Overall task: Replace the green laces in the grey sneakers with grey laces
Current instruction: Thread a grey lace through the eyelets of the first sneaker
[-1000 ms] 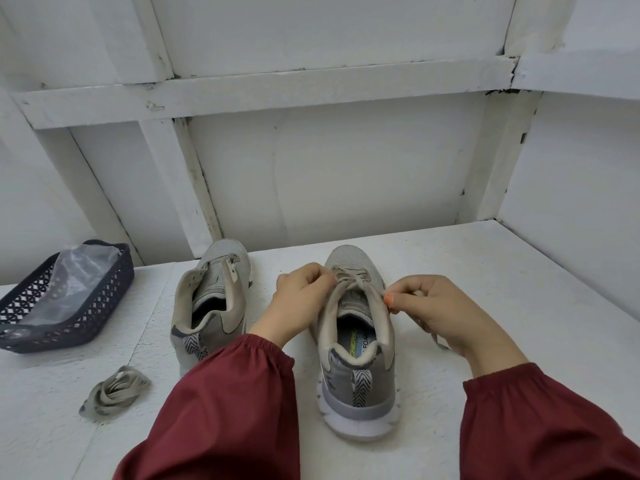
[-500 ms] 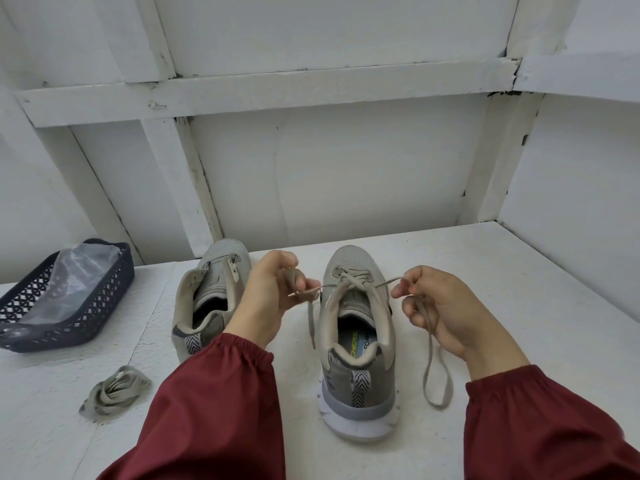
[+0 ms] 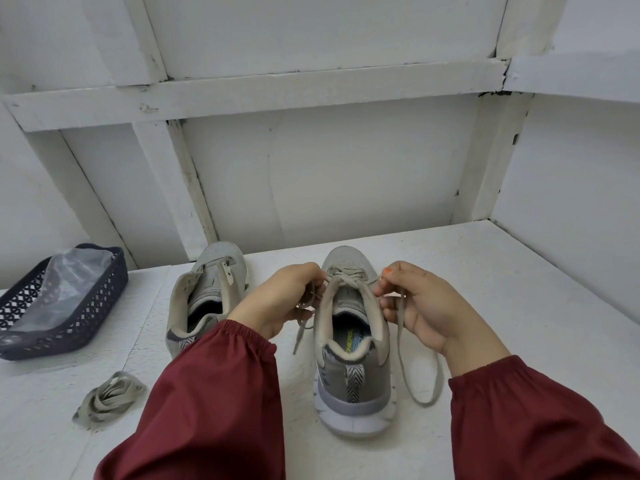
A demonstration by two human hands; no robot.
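Two grey sneakers stand heel-toward-me on the white table. The right sneaker (image 3: 349,348) carries a grey lace (image 3: 420,382) crossed over its tongue. My left hand (image 3: 282,299) pinches the lace's left end beside the shoe's collar. My right hand (image 3: 415,306) pinches the right end, which hangs in a long loop down to the table. The left sneaker (image 3: 207,292) stands unlaced, partly behind my left sleeve. A bundled greenish-grey lace (image 3: 109,398) lies on the table at the front left.
A dark lattice basket (image 3: 69,327) with a clear plastic bag in it sits at the far left. White walls with beams close the table (image 3: 502,306) at the back and right.
Half a second ago my hands were spread apart, pulling the lace ends taut. Both have come back in close to the right sneaker's collar. The loop still hangs on the right.
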